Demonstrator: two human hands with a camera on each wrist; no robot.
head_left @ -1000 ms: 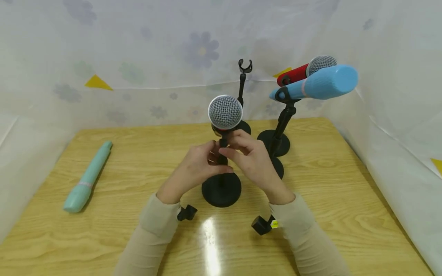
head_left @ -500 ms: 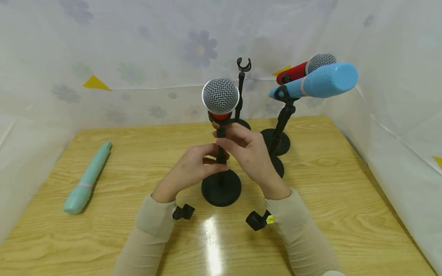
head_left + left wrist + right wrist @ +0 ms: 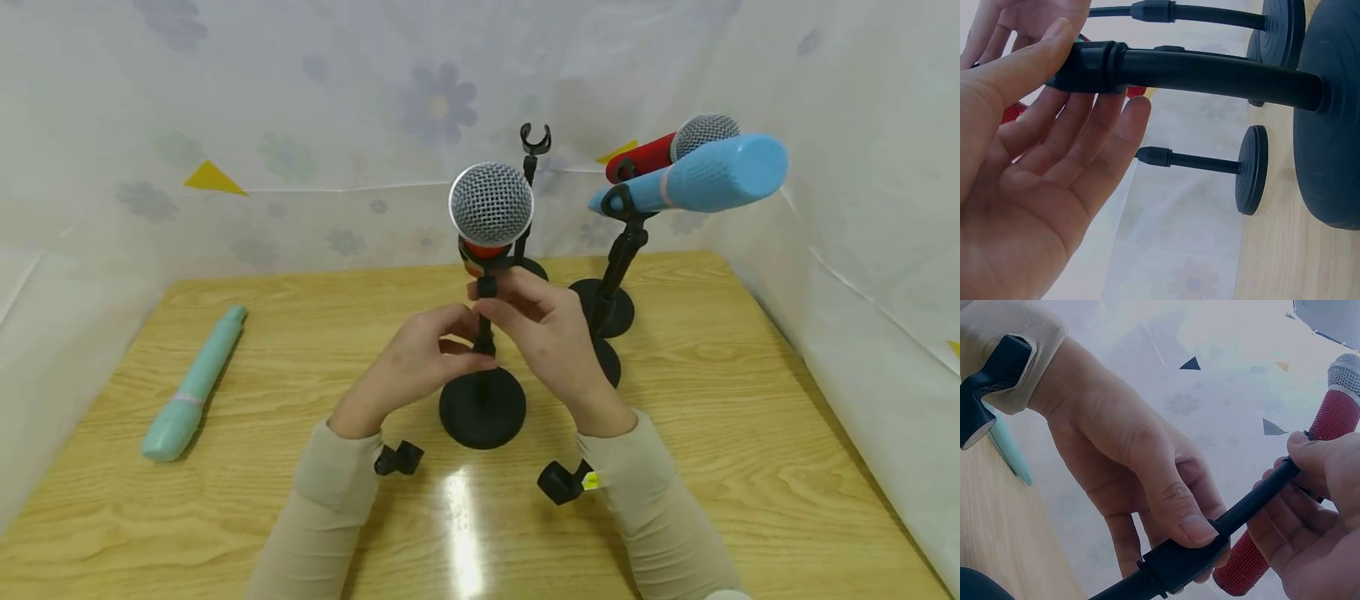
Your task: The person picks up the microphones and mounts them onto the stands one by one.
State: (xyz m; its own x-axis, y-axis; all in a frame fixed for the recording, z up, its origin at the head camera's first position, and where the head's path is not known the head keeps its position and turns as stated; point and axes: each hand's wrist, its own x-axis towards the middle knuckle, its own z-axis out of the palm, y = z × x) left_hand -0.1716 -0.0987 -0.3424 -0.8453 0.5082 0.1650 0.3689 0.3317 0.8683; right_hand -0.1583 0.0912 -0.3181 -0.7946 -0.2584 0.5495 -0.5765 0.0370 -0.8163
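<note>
A red microphone with a silver mesh head rests in the clip of a black desk stand, its head toward me. My left hand grips the collar partway up the stand's pole, thumb on the near side. Higher up, my right hand pinches the thin upper rod just below the clip. In the left wrist view the pole runs sideways from the fingers to the round base. Part of the microphone body is hidden behind its head in the head view.
A mint-green microphone lies at the left of the wooden table. To the right, a blue microphone and another red microphone sit on stands. Behind my right hand rises a stand with a bare clip.
The microphone and upper rod have risen with my right hand, showing more rod above the collar. My left hand stays low at the collar, and the base remains on the table.
</note>
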